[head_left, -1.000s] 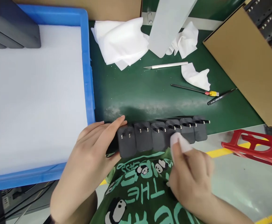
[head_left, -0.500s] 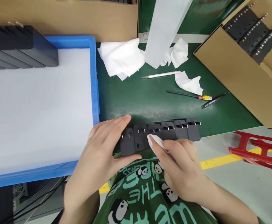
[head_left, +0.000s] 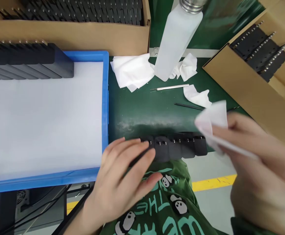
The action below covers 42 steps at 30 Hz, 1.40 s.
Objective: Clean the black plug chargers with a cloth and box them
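A row of several black plug adapters [head_left: 175,148] with metal pins lies along the front edge of the green table. My left hand [head_left: 122,182] rests over the left end of the row, fingers spread, hiding the units beneath it. To the right of the row, my right hand [head_left: 257,160] is raised and blurred, pinching a folded white cloth [head_left: 217,119] between thumb and fingers. The cloth is clear of the adapters.
A blue tray [head_left: 105,98] on the left bears a row of black adapters [head_left: 59,62]. Cardboard boxes [head_left: 130,37] stand behind and at right. A white bottle [head_left: 176,42], crumpled wipes [head_left: 134,70], a craft knife [head_left: 173,87] and a black stick [head_left: 187,106] lie mid-table.
My right hand has lifted off the adapters and moved right and up with the cloth. My left hand has shifted right over the row. The view has tilted slightly.
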Each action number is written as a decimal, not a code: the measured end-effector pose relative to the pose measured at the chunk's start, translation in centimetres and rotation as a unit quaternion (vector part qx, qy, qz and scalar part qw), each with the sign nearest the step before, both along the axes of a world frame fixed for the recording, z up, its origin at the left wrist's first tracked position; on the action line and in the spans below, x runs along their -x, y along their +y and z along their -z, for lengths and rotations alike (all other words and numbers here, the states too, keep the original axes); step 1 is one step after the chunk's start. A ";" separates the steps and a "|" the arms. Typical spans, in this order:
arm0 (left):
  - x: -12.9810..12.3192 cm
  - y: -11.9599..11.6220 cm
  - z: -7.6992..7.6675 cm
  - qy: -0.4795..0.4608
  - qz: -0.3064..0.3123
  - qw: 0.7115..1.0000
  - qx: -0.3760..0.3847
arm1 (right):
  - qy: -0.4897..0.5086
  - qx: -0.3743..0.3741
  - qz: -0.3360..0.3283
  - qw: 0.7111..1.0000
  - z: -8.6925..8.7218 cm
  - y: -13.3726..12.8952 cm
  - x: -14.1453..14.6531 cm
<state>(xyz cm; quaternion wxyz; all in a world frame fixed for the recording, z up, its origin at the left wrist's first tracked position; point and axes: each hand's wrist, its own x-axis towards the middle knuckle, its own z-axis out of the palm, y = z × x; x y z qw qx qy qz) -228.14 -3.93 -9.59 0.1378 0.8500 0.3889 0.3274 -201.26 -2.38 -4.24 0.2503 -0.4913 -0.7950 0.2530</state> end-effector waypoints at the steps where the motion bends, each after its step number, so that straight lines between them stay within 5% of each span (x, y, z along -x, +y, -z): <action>1: -0.1 -0.5 -0.1 -0.015 0.009 1.000 -0.006 | 0.034 0.014 -0.036 0.999 0.1 2.0 -0.5; 5: -1.5 -2.0 1.0 0.006 0.065 0.998 -0.022 | 0.093 0.164 -0.311 0.932 2.8 9.0 0.6; 8: -2.9 -2.2 2.1 0.018 0.043 0.998 -0.046 | 0.098 0.232 -0.399 0.882 5.2 11.4 2.3; 12: -3.8 -2.3 2.7 -0.014 -0.015 0.999 -0.047 | 0.110 0.233 -0.414 0.873 6.5 12.2 2.1; 18: -3.7 -2.1 2.3 -0.025 -0.023 0.999 -0.043 | 0.147 0.239 -0.407 0.869 5.1 12.9 0.6; 22: -4.0 -1.8 2.6 -0.045 -0.036 0.997 -0.044 | 0.201 0.221 -0.383 0.874 4.9 12.6 3.7; 28: -4.5 -1.9 2.8 -0.059 -0.057 0.996 -0.037 | 0.064 0.213 -0.484 0.846 6.0 12.8 8.0; 42: -4.4 -2.3 2.7 -0.059 -0.064 0.996 -0.034 | 0.094 0.308 -0.408 0.854 5.8 13.1 4.9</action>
